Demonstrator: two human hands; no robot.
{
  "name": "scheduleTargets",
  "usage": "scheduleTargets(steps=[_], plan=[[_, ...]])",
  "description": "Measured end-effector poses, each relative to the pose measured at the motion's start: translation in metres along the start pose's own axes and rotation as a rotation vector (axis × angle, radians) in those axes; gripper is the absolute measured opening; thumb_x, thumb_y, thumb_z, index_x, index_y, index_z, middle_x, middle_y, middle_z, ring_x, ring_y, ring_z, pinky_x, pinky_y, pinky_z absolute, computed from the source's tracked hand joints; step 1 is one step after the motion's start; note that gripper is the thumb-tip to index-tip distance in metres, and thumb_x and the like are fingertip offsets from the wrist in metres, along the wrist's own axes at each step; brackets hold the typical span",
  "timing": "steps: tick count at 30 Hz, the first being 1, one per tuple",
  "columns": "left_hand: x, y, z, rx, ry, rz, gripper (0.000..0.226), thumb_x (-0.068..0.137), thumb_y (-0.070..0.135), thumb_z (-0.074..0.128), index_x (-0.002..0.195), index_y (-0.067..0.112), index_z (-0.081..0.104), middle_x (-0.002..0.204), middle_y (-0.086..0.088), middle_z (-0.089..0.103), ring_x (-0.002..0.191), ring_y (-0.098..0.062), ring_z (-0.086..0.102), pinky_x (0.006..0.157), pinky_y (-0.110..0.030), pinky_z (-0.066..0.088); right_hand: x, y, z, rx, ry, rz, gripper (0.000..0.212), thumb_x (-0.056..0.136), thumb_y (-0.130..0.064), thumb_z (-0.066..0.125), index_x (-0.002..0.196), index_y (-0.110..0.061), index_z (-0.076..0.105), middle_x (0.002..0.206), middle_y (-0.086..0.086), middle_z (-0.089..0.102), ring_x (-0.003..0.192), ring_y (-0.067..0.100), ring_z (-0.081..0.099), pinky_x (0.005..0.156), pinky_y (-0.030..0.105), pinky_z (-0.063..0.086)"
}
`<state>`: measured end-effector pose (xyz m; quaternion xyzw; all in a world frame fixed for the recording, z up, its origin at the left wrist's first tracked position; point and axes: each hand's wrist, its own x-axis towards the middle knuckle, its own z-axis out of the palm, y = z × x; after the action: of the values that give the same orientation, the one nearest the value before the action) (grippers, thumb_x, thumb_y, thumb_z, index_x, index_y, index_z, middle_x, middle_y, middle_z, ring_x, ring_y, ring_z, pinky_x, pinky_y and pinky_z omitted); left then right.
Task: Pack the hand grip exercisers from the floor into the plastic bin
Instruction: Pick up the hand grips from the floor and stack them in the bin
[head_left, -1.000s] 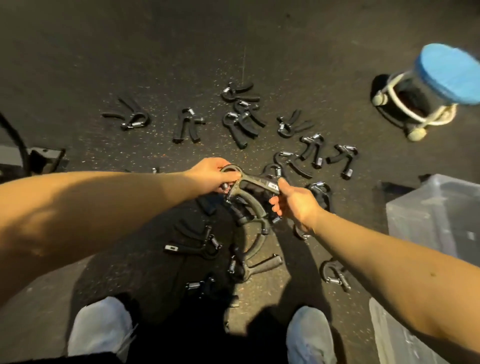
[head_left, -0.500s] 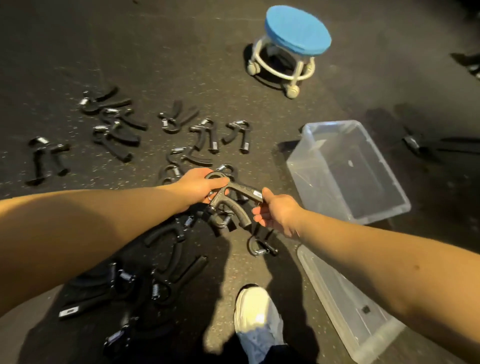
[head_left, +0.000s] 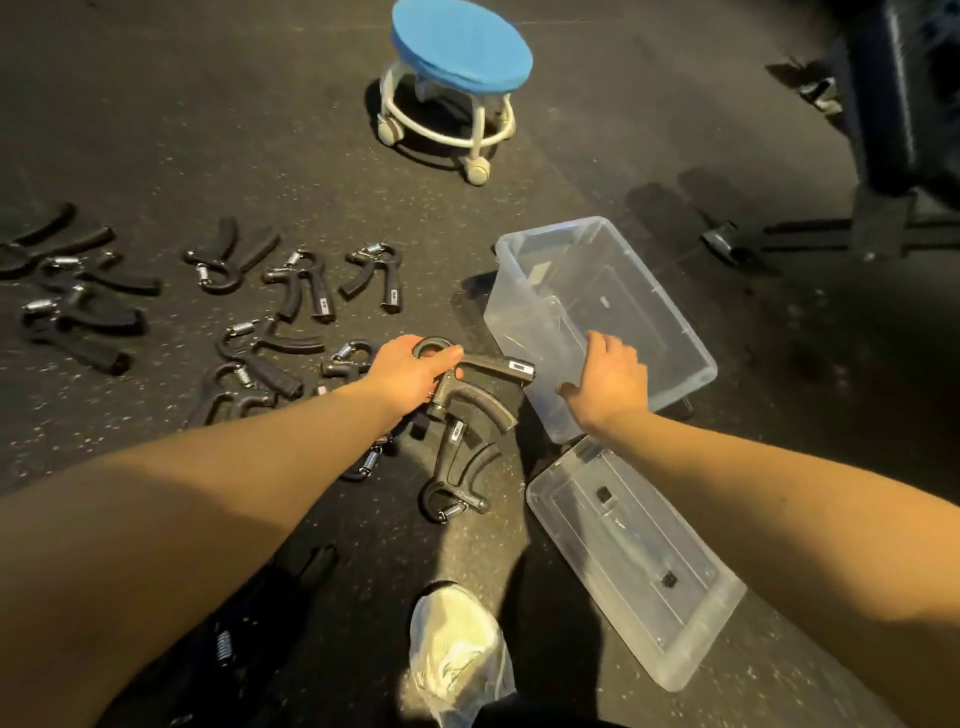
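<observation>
While the left hand (head_left: 410, 371) grips a hand grip exerciser (head_left: 485, 387), handles pointing right at the adjacent plastic bin (head_left: 524, 338), the right hand (head_left: 610, 382), fingers relaxed and empty, is at its near wall.

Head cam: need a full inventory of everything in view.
held hand grip exerciser: 1, black, in the left hand, beside the bin
floor hand grip exercisers: about a dozen, black with metal springs, scattered left and centre, some in shadow
plastic bin: 1, clear, open, right of centre, nothing visible inside
bin lid: 1, clear, on the floor near the bin
rolling stool: 1, blue seat, white frame, top centre
equipment frame: 1, dark, top right, cropped
shoe: 1, white, bottom centre
left hand: grips the held exerciser
right hand: fingers relaxed, at the bin's near wall, contact unclear
</observation>
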<state>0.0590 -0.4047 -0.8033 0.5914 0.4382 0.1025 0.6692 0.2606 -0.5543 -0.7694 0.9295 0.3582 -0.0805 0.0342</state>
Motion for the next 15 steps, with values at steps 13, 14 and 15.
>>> scheduleTargets(steps=[13,14,15], plan=[[-0.026,0.013,-0.056,0.001,0.105,-0.068,0.041,0.084,0.041,0.072,0.105,0.006,0.070,0.088,-0.008,0.077,0.069,-0.019,0.067,0.064,-0.031,0.054,0.008,-0.011,0.008,0.346,-0.057,-0.054,0.016,0.082,-0.008,0.068,0.097,-0.013,0.066,0.098,0.008,0.071,0.093,0.030,0.068,0.085,0.043,0.058],[-0.031,0.014,-0.060,-0.010,0.115,-0.068,0.038,0.086,0.038,0.072,0.105,0.005,0.070,0.087,-0.008,0.077,0.068,-0.019,0.066,0.062,-0.030,0.052,0.004,-0.013,0.007,0.324,-0.055,-0.109,0.019,0.082,-0.008,0.068,0.101,-0.013,0.067,0.098,0.007,0.072,0.094,0.030,0.068,0.086,0.042,0.058],[-0.037,0.015,-0.064,-0.015,0.124,-0.068,0.037,0.087,0.036,0.071,0.106,0.005,0.070,0.086,-0.008,0.078,0.067,-0.019,0.066,0.061,-0.029,0.051,0.000,-0.016,0.006,0.286,-0.059,-0.167,0.022,0.083,-0.008,0.068,0.104,-0.013,0.068,0.098,0.007,0.072,0.094,0.030,0.069,0.085,0.042,0.058]])
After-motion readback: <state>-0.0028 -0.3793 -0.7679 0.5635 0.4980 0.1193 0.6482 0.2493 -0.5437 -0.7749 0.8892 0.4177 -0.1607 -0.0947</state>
